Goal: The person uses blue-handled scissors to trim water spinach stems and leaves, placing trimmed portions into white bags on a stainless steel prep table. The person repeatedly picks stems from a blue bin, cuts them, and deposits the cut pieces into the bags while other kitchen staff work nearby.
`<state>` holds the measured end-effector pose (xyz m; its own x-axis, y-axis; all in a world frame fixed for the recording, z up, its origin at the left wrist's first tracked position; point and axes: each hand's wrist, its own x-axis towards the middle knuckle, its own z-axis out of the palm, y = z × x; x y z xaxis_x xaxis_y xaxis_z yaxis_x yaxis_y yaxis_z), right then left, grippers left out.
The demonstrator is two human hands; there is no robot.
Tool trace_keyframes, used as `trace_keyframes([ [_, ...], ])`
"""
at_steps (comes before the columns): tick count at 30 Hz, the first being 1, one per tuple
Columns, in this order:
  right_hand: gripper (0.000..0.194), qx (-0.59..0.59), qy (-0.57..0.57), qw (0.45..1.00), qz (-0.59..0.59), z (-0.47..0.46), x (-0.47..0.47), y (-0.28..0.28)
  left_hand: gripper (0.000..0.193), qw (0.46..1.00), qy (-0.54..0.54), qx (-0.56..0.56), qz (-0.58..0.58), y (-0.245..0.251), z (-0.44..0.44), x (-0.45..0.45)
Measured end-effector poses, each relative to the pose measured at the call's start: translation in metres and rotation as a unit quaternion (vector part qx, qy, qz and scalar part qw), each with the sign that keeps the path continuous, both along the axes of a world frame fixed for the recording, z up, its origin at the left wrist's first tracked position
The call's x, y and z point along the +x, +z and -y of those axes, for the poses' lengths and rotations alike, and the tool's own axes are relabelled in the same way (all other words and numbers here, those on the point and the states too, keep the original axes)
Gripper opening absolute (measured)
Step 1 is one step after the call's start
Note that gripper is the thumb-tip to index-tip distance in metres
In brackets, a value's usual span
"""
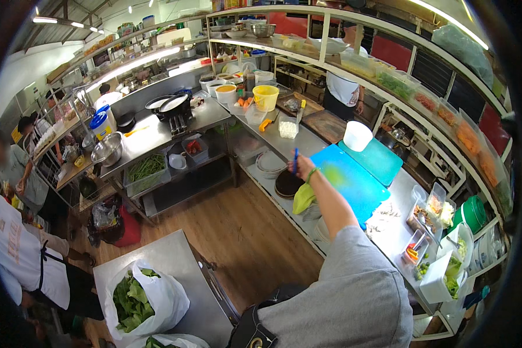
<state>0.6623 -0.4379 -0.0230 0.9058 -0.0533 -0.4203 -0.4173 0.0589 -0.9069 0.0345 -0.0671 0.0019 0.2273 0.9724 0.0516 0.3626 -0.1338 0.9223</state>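
My right hand, with a green band at the wrist, reaches out over the near edge of the steel counter and grips a slim blue object, perhaps a handle. What it ends in cannot be made out. Beside the forearm lies a blue cutting board with a yellow-green patch on it. A limp yellow-green thing, cloth or leaf, hangs below the wrist at the counter's edge. Behind the blue board, a white tub stands on a teal cutting board. My left hand is out of view.
Along the counter stand a yellow bucket, a container of white pieces and vegetable containers. Plates sit on the lower shelf. A bag of leafy greens rests on a steel table. Co-workers stand at left.
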Motion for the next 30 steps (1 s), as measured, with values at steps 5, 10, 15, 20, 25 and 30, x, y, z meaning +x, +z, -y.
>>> trace_keyframes([
  [5, 0.058, -0.438, 0.079, 0.891, -0.087, 0.067, 0.016, 0.031, 0.043, 0.999, 0.022, 0.026, -0.01, 0.006, 0.009, -0.016],
  [10, 0.05, -0.601, 0.264, 0.755, -0.005, 0.064, 0.005, 0.11, 0.041, 0.997, 0.039, 0.057, -0.022, 0.014, 0.016, -0.022],
  [15, 0.049, -0.476, 0.23, 0.835, 0.152, 0.061, 0.071, 0.198, 0.039, 0.992, 0.062, 0.104, -0.019, 0.027, 0.017, -0.035],
  [20, 0.039, -0.203, 0.153, 0.916, 0.311, -0.046, 0.078, 0.307, 0.038, 0.971, 0.164, 0.175, -0.024, 0.049, 0.027, -0.075],
  [25, 0.031, -0.006, 0.334, 0.768, 0.546, -0.175, 0.003, 0.309, 0.036, 0.901, 0.367, 0.231, -0.023, 0.063, 0.066, -0.172],
  [30, 0.049, 0.156, 0.458, 0.754, 0.444, -0.209, -0.197, 0.205, 0.038, 0.898, 0.392, 0.188, -0.074, 0.052, 0.079, -0.201],
])
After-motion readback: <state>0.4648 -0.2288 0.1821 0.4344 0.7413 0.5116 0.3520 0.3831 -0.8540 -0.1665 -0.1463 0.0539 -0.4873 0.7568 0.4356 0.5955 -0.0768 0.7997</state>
